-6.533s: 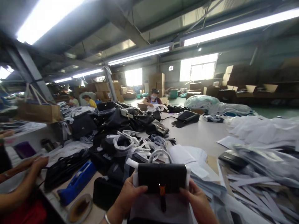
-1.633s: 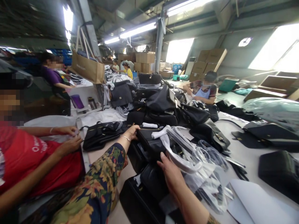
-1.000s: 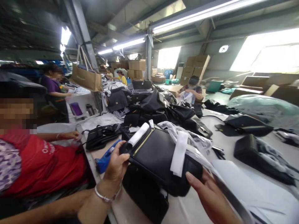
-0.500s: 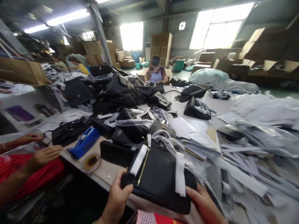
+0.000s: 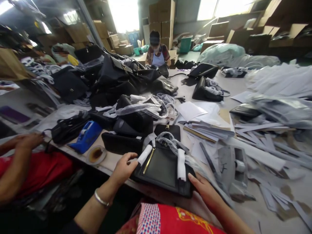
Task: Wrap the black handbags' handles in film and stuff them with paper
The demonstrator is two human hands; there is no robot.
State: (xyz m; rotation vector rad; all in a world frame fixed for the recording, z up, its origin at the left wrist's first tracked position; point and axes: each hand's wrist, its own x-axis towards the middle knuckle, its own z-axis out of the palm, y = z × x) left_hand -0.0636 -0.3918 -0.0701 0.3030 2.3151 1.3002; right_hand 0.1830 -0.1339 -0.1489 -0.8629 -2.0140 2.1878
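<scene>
A black bag [image 5: 162, 167] with a gold zipper and white wrapping on its straps lies at the table's front edge. My left hand [image 5: 124, 167] is at the bag's upper left side, its fingers apart and touching the white-wrapped strap end. On the right side, my right hand [image 5: 201, 182] holds the bag's edge, thumb on top and the other fingers partly hidden. Clear plastic-wrapped straps curl over the bag's top. Behind it sits a smaller black piece [image 5: 167, 130] with a gold clasp.
Left of the bag are a blue tape dispenser [image 5: 86, 136] and a round tape roll [image 5: 96, 154]. A grey dispenser [image 5: 232, 170] stands right. Black bags [image 5: 114, 74] pile up behind. A co-worker's arms [image 5: 18, 162] are at left; another person [image 5: 158, 53] sits across.
The view has tilted down. The bag now lies flatter and farther from me on the table. My left hand has moved up along its left side and loosened.
</scene>
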